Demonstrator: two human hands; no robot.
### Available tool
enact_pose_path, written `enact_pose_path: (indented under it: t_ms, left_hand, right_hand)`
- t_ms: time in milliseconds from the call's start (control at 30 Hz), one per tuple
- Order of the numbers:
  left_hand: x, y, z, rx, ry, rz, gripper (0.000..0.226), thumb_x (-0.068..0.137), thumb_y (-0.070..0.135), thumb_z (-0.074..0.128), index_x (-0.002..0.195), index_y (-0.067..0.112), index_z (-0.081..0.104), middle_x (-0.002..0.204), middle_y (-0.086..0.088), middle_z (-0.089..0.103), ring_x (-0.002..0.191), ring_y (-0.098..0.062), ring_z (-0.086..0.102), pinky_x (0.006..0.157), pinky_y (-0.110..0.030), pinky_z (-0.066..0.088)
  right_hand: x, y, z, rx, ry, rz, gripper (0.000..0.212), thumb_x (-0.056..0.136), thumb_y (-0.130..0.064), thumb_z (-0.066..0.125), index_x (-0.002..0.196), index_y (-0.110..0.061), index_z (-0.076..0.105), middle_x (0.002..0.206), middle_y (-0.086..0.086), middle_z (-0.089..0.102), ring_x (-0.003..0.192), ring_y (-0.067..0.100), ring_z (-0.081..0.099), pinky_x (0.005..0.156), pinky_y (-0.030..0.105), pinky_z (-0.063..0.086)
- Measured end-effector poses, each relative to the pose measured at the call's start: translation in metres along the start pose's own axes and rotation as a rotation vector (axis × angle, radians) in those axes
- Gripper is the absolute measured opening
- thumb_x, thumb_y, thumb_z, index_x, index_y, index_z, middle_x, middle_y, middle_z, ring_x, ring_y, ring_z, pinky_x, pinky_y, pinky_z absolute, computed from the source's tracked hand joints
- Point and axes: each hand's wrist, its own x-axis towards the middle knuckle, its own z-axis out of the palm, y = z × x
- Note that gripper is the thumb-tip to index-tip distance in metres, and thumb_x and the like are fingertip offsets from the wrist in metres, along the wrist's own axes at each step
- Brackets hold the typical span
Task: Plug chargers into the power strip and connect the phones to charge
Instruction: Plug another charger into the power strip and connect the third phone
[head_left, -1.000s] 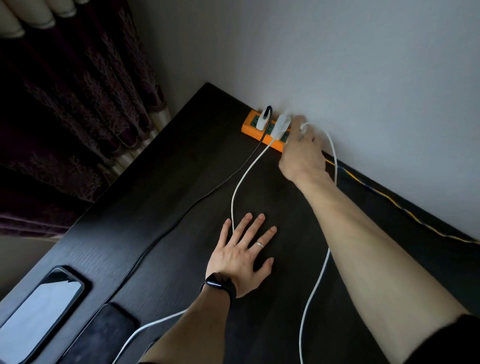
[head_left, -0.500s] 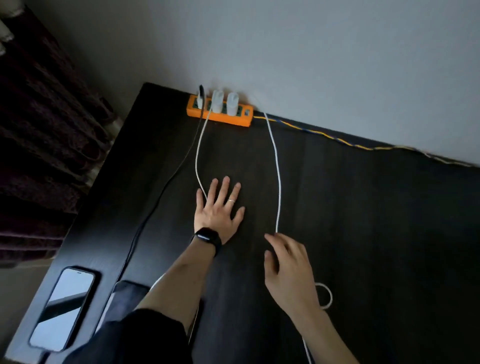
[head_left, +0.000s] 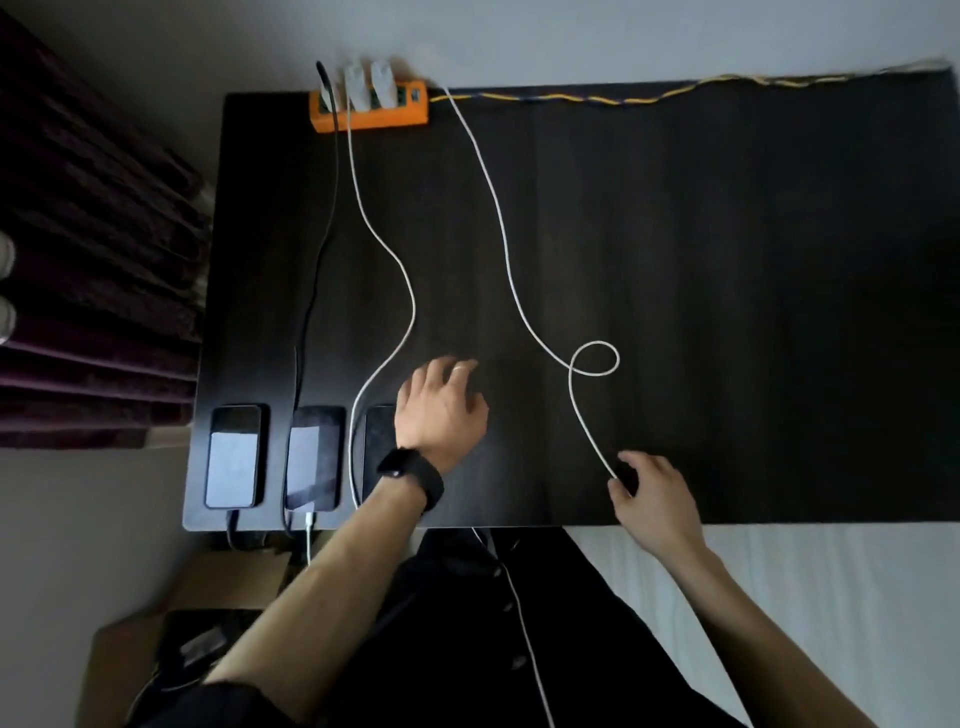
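An orange power strip lies at the table's far edge with three chargers plugged in. Three phones lie in a row at the near left edge: the left phone with a black cable in it, the middle phone with a white cable in it, and the third phone, partly hidden under my left hand, which rests on the table with fingers curled. My right hand pinches the second white cable, which runs from the strip and forms a loop.
The dark table spreads wide to the right. A yellow-blue cord runs along its far edge by the wall. Dark curtains hang at the left. A cardboard box sits on the floor below the phones.
The view has tilted down and pulled back. My right hand slid along the white cable toward the near edge. My left hand drew back and curled beside the third phone.
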Motion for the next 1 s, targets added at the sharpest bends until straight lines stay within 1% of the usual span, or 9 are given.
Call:
enact_pose_path:
  t_ms: [167, 300, 400, 600, 633, 700, 767, 867, 1000]
  left_hand:
    - [-0.066, -0.029, 0.033, 0.034, -0.149, -0.442, 0.08, 0.082, 0.05, 0.067, 0.148, 0.022, 0.032, 0.154, -0.018, 0.024, 0.139, -0.039, 0.028, 0.11, -0.049, 0.033]
    - [-0.073, -0.051, 0.046, 0.121, -0.218, -0.54, 0.097, 0.083, 0.056, 0.067, 0.156, 0.023, 0.013, 0.154, -0.022, 0.018, 0.136, -0.04, 0.031, 0.109, -0.046, 0.035]
    - [-0.064, -0.064, 0.048, 0.113, -0.224, -0.553, 0.094, 0.086, 0.055, 0.064, 0.157, 0.031, 0.007, 0.145, -0.022, 0.026, 0.128, -0.041, 0.036, 0.104, -0.047, 0.04]
    - [-0.047, -0.079, 0.028, -0.038, -0.272, -0.541, 0.117, 0.074, 0.048, 0.078, 0.158, 0.021, 0.0, 0.141, -0.027, 0.032, 0.127, -0.047, 0.037, 0.11, -0.047, 0.032]
    - [-0.046, -0.081, 0.022, -0.107, -0.275, -0.547, 0.12, 0.07, 0.047, 0.08, 0.158, 0.018, 0.005, 0.143, -0.027, 0.034, 0.13, -0.046, 0.038, 0.111, -0.047, 0.033]
    - [-0.048, -0.082, 0.005, -0.403, -0.288, -0.542, 0.1, 0.065, 0.044, 0.083, 0.147, 0.013, 0.036, 0.138, -0.021, 0.049, 0.125, -0.04, 0.05, 0.105, -0.045, 0.044]
    - [-0.058, -0.079, -0.02, -0.876, -0.341, -0.504, 0.055, 0.062, 0.038, 0.085, 0.108, 0.013, 0.066, 0.11, -0.013, 0.069, 0.096, -0.027, 0.066, 0.077, -0.035, 0.055]
    - [-0.075, -0.073, -0.05, -1.436, -0.614, -0.54, 0.032, 0.058, 0.037, 0.083, 0.074, 0.017, 0.063, 0.077, -0.007, 0.06, 0.066, -0.02, 0.057, 0.061, -0.028, 0.05]
    - [-0.089, -0.071, -0.079, -1.598, -0.837, -0.388, 0.048, 0.063, 0.041, 0.075, 0.102, 0.014, 0.066, 0.126, -0.017, 0.067, 0.092, -0.025, 0.071, 0.074, -0.036, 0.055]
  right_hand:
    - [-0.008, 0.026, 0.019, -0.183, 0.008, 0.09, 0.035, 0.091, -0.036, 0.067, 0.118, -0.018, 0.058, 0.12, 0.008, 0.056, 0.11, 0.027, 0.053, 0.074, 0.033, 0.048]
    - [-0.009, 0.026, 0.027, -0.239, 0.046, 0.051, 0.014, 0.101, -0.028, 0.051, 0.103, -0.015, 0.058, 0.099, 0.005, 0.061, 0.087, 0.022, 0.055, 0.063, 0.032, 0.041]
    - [-0.012, 0.009, 0.024, 0.054, -0.006, 0.035, 0.011, 0.102, -0.03, 0.05, 0.099, -0.022, 0.057, 0.08, -0.007, 0.066, 0.073, 0.013, 0.063, 0.061, 0.032, 0.048]
    - [-0.036, -0.073, 0.004, 1.084, 0.03, 0.206, 0.008, 0.096, -0.029, 0.067, 0.1, -0.023, 0.07, 0.084, -0.001, 0.079, 0.076, 0.012, 0.075, 0.063, 0.028, 0.057]
    - [-0.038, -0.084, -0.002, 1.203, 0.04, 0.231, 0.009, 0.095, -0.027, 0.068, 0.1, -0.02, 0.071, 0.086, 0.002, 0.079, 0.076, 0.013, 0.075, 0.063, 0.028, 0.056]
    - [-0.042, -0.102, -0.013, 1.366, 0.058, 0.239, 0.011, 0.094, -0.025, 0.069, 0.101, -0.016, 0.071, 0.088, 0.004, 0.079, 0.074, 0.011, 0.074, 0.062, 0.025, 0.056]
    - [-0.049, -0.118, -0.023, 1.511, 0.063, 0.203, 0.013, 0.095, -0.021, 0.068, 0.103, -0.012, 0.072, 0.092, 0.007, 0.079, 0.074, 0.01, 0.074, 0.062, 0.022, 0.057]
    - [-0.053, -0.138, -0.036, 1.683, 0.031, 0.199, 0.013, 0.097, -0.017, 0.065, 0.104, -0.008, 0.071, 0.097, 0.011, 0.079, 0.075, 0.011, 0.075, 0.061, 0.021, 0.057]
    - [-0.055, -0.165, -0.047, 1.799, -0.023, 0.189, 0.016, 0.098, -0.015, 0.063, 0.108, -0.003, 0.068, 0.098, 0.013, 0.079, 0.081, 0.013, 0.077, 0.058, 0.021, 0.057]
